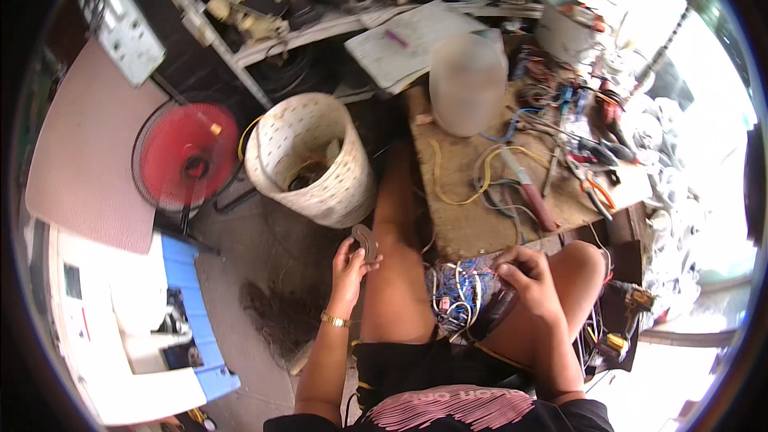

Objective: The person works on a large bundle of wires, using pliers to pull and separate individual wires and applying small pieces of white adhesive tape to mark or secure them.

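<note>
Wires [462, 298], tangled in blue, red and white, lie between the person's thighs at the near edge of the table, perhaps kept there so both hands reach them easily. Left hand [349, 270] grips a flat, curved brown piece [366, 242] between thumb and fingers above the left thigh, seemingly by its edge so the face stays visible. Right hand [531, 278] is curled just right of the wires, fingertips drawn together; whether it pinches a strand I cannot tell. The worn wooden table [456, 228] bears loose cables, a red-handled tool [536, 203], orange-handled pliers [597, 194] toward the right and, farther off, a cloudy container [468, 84]. Left of the table stand a perforated white bucket [340, 196] and a red fan [186, 144]; a cluttered shelf [336, 30] fills the far side.
</note>
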The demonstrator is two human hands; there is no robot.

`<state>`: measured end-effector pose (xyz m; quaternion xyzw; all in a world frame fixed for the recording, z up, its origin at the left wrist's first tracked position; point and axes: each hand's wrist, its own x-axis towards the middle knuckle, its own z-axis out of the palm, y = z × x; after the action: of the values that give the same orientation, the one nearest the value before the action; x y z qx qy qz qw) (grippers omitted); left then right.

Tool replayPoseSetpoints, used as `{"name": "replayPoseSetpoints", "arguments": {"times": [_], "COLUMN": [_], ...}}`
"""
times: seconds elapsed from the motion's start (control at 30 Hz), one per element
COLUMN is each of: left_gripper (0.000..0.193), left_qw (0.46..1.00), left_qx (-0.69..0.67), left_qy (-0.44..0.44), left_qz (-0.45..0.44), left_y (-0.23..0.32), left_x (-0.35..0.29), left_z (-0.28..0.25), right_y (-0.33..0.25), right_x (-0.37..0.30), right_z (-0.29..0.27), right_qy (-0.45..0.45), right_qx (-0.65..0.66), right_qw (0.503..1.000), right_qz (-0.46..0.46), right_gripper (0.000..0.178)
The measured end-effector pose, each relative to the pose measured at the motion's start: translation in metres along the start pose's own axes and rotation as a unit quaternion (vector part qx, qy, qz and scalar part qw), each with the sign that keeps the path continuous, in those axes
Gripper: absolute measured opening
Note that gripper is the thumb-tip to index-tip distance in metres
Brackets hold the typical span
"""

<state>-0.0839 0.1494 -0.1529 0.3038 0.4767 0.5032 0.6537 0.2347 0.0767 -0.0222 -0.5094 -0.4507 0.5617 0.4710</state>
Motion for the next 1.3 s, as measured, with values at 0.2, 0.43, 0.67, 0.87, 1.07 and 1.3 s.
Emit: {"name": "replayPoseSetpoints", "arguments": {"times": [0.2,0.43,0.67,0.87,1.07,1.3], "left_gripper": [0.045,0.048,0.04,0.013,0.012,0.011], "left_qw": [0.964,0.937,0.87,0.949,0.977,0.982], "left_qx": [0.162,0.024,0.215,0.088,0.089,0.024], "left_qy": [-0.189,-0.334,-0.439,-0.3,-0.192,-0.184], "left_qz": [-0.093,-0.096,0.069,-0.026,0.023,0.034], "left_y": [0.013,0.064,0.029,0.04,0.059,0.074], "left_x": [0.014,0.095,0.009,-0.045,-0.052,-0.062], "left_z": [0.107,0.262,0.224,0.183,0.161,0.157], "right_y": [0.037,0.042,0.008,-0.031,-0.041,0.033], "right_x": [0.003,-0.001,-0.005,0.036,0.096,0.134], "right_z": [-0.011,-0.019,-0.03,-0.022,-0.031,-0.074], "right_qy": [0.017,0.025,0.054,-0.042,-0.079,0.231], "right_qx": [0.072,0.037,-0.022,-0.335,-0.252,-0.624], "right_qw": [0.997,0.999,0.997,0.925,0.961,0.746], "right_qz": [0.007,-0.007,-0.058,-0.173,-0.085,-0.044], "right_gripper": [0.01,0.015,0.014,0.012,0.024,0.048]}}
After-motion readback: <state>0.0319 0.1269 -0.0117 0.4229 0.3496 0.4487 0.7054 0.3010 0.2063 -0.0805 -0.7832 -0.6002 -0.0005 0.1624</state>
